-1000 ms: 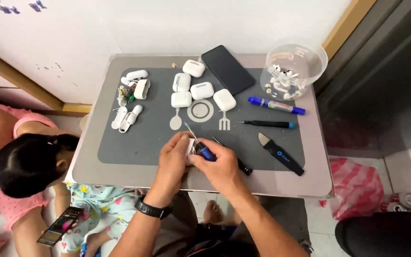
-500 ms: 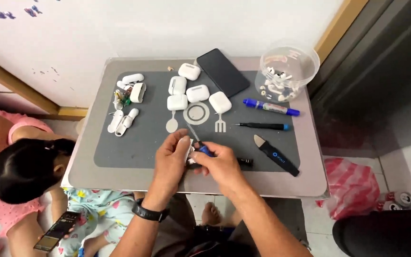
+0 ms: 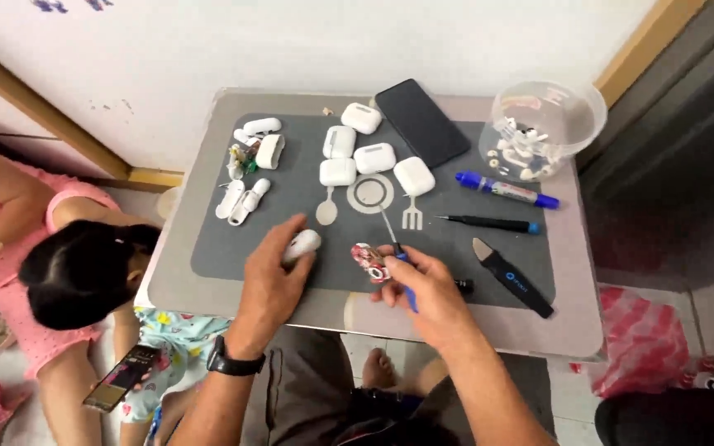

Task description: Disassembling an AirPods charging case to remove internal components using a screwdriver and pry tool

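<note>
on the grey mat [image 3: 291, 215], the left hand [image 3: 270, 285] grips a white earbud case [image 3: 302, 244] while the right hand [image 3: 427, 293] pinches a blue-handled tool [image 3: 406, 285] and a small patterned piece [image 3: 368, 260].

We cannot tell how our left hand [image 3: 273, 277] grips the white case [image 3: 302, 244], since its fingers cover most of it. The small parts in the clear bowl [image 3: 545, 124] are too tiny to identify. The picture's left edge cuts off the person in pink [image 3: 10, 248].
</note>
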